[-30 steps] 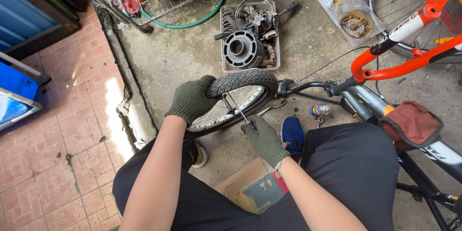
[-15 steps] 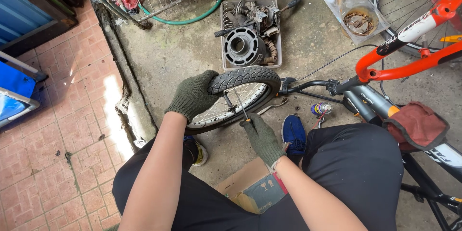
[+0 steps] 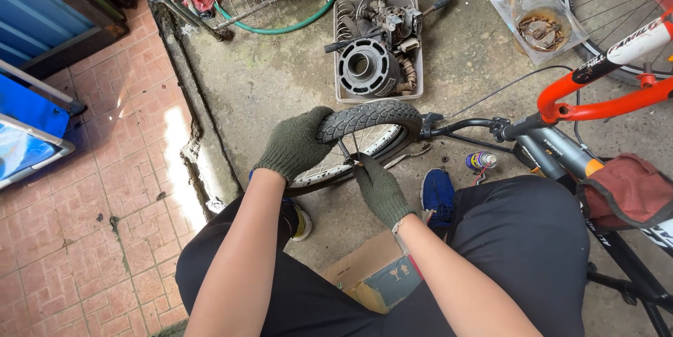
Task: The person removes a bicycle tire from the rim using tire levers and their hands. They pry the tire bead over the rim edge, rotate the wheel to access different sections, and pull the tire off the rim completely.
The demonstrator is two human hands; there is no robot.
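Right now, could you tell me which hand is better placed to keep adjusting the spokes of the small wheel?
Right hand: its fingers already pinch at a spoke inside the rim, while the left hand grips the tyre, steadying the wheel.

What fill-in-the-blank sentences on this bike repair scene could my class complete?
1. Both hands wear knitted ____ of dark green.
2. The left hand grips the black ____ of the small wheel.
3. The right hand pinches one thin ____ of that wheel.
4. The tray of engine parts lies beyond the wheel on the ____ floor.

Missing words: gloves; tyre; spoke; concrete
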